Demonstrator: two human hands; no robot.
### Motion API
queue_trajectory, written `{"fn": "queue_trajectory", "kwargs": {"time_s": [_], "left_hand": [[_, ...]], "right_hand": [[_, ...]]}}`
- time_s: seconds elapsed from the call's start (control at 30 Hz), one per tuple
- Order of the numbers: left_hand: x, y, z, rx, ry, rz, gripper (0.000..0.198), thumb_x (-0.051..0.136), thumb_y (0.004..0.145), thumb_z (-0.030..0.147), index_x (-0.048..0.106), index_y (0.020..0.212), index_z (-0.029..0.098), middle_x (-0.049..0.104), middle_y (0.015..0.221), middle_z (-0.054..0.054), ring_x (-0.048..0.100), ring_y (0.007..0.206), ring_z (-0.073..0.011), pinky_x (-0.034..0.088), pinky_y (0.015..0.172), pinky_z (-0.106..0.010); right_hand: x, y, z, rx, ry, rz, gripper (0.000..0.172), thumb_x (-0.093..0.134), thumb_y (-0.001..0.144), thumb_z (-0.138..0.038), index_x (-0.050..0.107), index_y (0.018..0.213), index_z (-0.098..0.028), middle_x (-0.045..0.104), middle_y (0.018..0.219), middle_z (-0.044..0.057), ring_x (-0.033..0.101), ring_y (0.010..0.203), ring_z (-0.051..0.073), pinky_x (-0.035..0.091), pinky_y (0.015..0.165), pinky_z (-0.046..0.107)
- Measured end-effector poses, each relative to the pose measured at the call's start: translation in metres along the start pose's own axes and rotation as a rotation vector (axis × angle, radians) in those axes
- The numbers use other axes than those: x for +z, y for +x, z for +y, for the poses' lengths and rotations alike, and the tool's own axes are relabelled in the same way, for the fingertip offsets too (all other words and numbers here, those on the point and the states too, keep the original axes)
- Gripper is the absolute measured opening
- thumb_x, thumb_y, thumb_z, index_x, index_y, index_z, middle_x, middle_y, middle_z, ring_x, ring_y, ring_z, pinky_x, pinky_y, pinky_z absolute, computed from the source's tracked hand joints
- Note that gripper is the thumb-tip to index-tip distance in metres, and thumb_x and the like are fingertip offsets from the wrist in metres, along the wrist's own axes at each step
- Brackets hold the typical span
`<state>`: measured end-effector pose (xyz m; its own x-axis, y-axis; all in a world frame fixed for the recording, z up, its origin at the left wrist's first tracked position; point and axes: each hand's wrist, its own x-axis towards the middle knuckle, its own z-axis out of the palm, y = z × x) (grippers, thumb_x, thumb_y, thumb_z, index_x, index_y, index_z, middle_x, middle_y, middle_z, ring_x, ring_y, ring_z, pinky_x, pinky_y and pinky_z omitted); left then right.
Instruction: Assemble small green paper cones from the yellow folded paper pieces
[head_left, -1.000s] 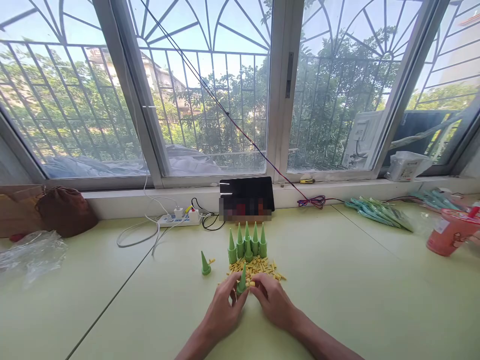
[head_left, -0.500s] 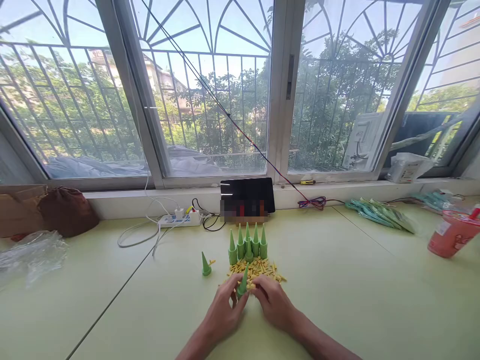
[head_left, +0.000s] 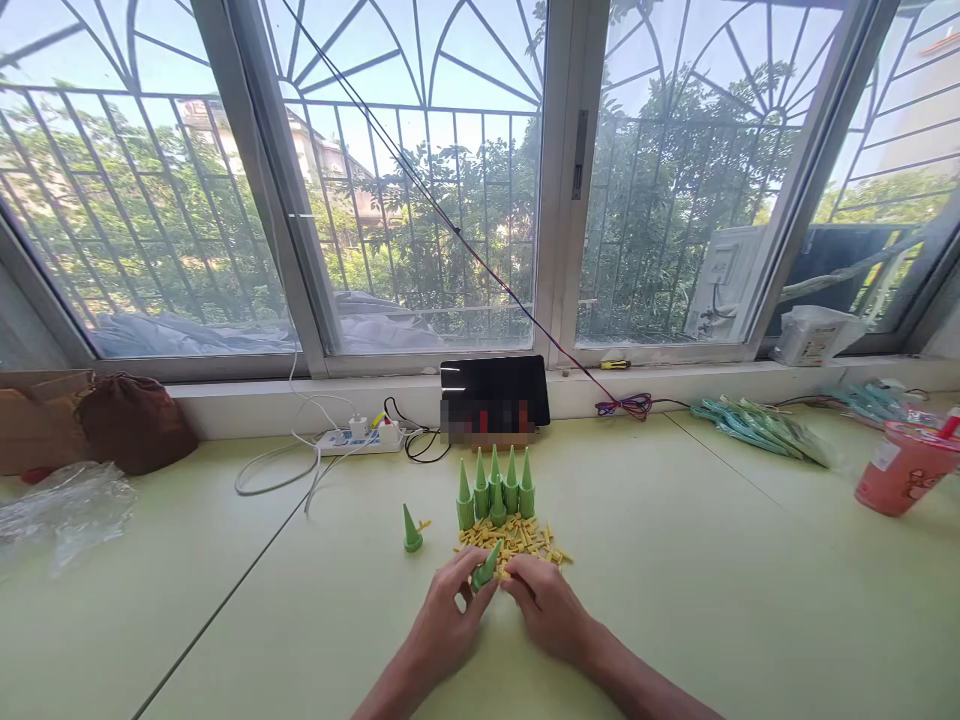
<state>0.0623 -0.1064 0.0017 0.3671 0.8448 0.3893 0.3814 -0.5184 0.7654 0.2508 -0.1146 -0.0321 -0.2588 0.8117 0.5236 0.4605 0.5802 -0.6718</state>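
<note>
Between the thumb and fingers of my left hand (head_left: 450, 605) is a green cone (head_left: 488, 563), its tip leaning up and to the right. My right hand (head_left: 547, 600) pinches a small yellow piece (head_left: 503, 574) close against the cone's right side; fingers partly hide it. Just beyond my hands lies a pile of small yellow pieces (head_left: 525, 538) on the table. Behind the pile several green cones (head_left: 481, 490) stand upright in a group. Off to the left another green cone (head_left: 412, 530) stands alone, with a yellow piece at its side.
A tablet (head_left: 495, 390) leans by the window ledge behind the cones. A power strip (head_left: 360, 438) with cables lies at back left, near a brown bag (head_left: 135, 425) and clear plastic (head_left: 71, 505). At right are a red drink cup (head_left: 904, 465) and green plastic packets (head_left: 757, 430).
The cone in my left hand has tilted further to the right and its tip sits lower. My right hand stays close to it, barely moved.
</note>
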Motion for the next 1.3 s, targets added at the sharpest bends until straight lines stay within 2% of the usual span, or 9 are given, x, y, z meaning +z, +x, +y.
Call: {"fn": "queue_trajectory", "kwargs": {"time_s": [0.17,0.47,0.8,1.13,1.3], "left_hand": [[-0.0005,0.0005,-0.0013,-0.021,-0.025,0.003,0.019,0.062,0.094,0.038,0.070,0.094,0.021,0.068,0.087,-0.004,0.062,0.076,-0.0175,0.053,0.065,-0.025],[-0.0029,0.0009,0.0036,-0.040,-0.049,-0.024,0.017,0.060,0.095,0.035,0.069,0.093,0.021,0.070,0.092,-0.005,0.064,0.085,-0.0200,0.054,0.072,-0.027],[-0.0033,0.0014,0.0031,-0.075,-0.089,-0.039,0.024,0.061,0.095,0.042,0.069,0.092,0.019,0.070,0.088,-0.004,0.065,0.085,-0.0204,0.055,0.076,-0.028],[-0.0029,0.0027,0.0023,-0.116,-0.176,-0.035,0.031,0.066,0.090,0.048,0.072,0.089,0.018,0.072,0.086,-0.006,0.064,0.074,-0.0185,0.055,0.062,-0.024],[-0.0023,0.0023,0.0020,-0.134,-0.211,-0.049,0.030,0.067,0.090,0.047,0.074,0.092,0.018,0.073,0.088,-0.007,0.065,0.076,-0.0183,0.055,0.061,-0.023]], "right_hand": [[0.0002,0.0002,0.0005,-0.008,-0.019,-0.004,0.036,0.040,0.107,-0.036,0.050,0.075,-0.022,0.061,0.073,0.001,0.053,0.066,0.017,0.037,0.063,0.027],[-0.0008,-0.0011,-0.0012,0.009,-0.002,-0.019,0.040,0.039,0.107,-0.038,0.042,0.070,-0.023,0.054,0.068,-0.001,0.047,0.063,0.015,0.034,0.060,0.026],[-0.0016,0.0014,-0.0048,0.004,-0.007,0.003,0.046,0.037,0.108,-0.045,0.054,0.073,-0.021,0.062,0.071,0.002,0.053,0.064,0.016,0.038,0.061,0.027],[-0.0015,0.0011,-0.0044,0.005,-0.015,-0.018,0.043,0.038,0.109,-0.043,0.058,0.077,-0.021,0.065,0.076,0.003,0.058,0.070,0.018,0.042,0.066,0.027],[-0.0024,0.0010,-0.0048,0.001,-0.006,-0.022,0.041,0.039,0.108,-0.041,0.060,0.079,-0.021,0.066,0.078,0.004,0.059,0.072,0.018,0.043,0.067,0.027]]}}
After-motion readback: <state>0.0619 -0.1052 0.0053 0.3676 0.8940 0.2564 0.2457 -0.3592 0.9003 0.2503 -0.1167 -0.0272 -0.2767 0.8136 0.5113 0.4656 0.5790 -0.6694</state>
